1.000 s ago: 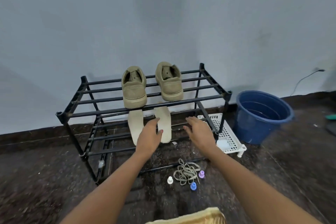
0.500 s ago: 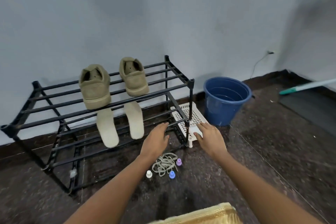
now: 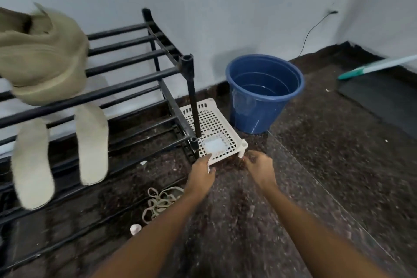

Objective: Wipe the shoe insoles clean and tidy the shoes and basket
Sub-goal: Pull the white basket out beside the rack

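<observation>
Basket (image 3: 214,124): a white perforated plastic tray standing on the floor, just beside the right end of the shoe rack (image 3: 135,74) and close to a blue bucket (image 3: 255,115). A pale pad or cloth (image 3: 214,145), too blurred to identify, lies on its near part. The left hand (image 3: 200,172) grasps the near edge at the left corner, thumb on top. The right hand (image 3: 260,168) sits at the near right corner with fingers curled; whether it has closed on the corner post cannot be told.

Step in hand, as judged: drawing the basket out from beside the rack. A level, two-handed pull should keep the pad from sliding off; the far left side lies behind the rack's corner upright, so the basket would best come toward the person before it is lifted.

Insoles: two pale insoles (image 3: 92,142) (image 3: 32,165) rest on the lower bars of the rack; one tan shoe (image 3: 42,56) shows on the upper bars, at the picture's left edge.

Surroundings: dark speckled stone floor (image 3: 316,165), with loose laces (image 3: 160,203) and a small white cap (image 3: 135,229) near the rack; pale wall (image 3: 225,7) with a thin cable (image 3: 313,29); a dark mat (image 3: 383,97) and a green-and-white handle (image 3: 379,66) at right.
</observation>
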Tool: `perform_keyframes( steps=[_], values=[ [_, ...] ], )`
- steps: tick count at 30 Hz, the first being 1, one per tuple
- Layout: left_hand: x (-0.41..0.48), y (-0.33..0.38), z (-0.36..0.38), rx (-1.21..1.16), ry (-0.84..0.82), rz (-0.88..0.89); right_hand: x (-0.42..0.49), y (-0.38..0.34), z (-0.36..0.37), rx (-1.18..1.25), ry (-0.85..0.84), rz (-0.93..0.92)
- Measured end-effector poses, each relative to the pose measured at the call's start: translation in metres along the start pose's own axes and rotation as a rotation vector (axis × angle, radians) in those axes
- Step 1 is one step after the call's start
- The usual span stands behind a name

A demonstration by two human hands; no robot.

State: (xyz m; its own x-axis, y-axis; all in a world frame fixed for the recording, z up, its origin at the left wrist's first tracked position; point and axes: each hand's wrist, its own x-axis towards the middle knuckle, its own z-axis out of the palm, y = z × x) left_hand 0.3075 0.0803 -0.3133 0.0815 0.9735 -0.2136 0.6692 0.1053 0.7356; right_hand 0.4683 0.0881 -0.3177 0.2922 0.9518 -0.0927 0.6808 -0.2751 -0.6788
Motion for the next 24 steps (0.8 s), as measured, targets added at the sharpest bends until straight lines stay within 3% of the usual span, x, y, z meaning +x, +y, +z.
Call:
perform_keyframes(
  steps=[6, 10, 14, 15, 16, 19, 24],
  values=[
    [0.073, 0.007, 0.037, -0.164, 0.161, -0.170, 0.064, 0.019, 0.029, 0.202, 0.031, 0.166],
    [0.108, 0.000, 0.049, -0.096, 0.221, -0.356, 0.085, 0.022, 0.046, 0.294, 0.033, 0.223],
    [0.117, 0.003, 0.041, 0.087, 0.049, -0.595, 0.093, 0.028, 0.057, 0.311, 0.023, 0.258],
    [0.121, -0.003, 0.046, 0.259, -0.044, -0.626, 0.094, 0.029, 0.059, 0.307, 0.026, 0.253],
    [0.122, -0.010, 0.051, 0.515, -0.064, -0.600, 0.095, 0.030, 0.061, 0.305, 0.029, 0.254],
    [0.126, -0.033, 0.068, 0.740, -0.108, -0.480, 0.099, 0.032, 0.067, 0.372, 0.061, 0.298],
    [0.117, -0.021, 0.062, 0.618, -0.191, -0.447, 0.105, 0.033, 0.062, 0.463, 0.108, 0.399]
  ],
)
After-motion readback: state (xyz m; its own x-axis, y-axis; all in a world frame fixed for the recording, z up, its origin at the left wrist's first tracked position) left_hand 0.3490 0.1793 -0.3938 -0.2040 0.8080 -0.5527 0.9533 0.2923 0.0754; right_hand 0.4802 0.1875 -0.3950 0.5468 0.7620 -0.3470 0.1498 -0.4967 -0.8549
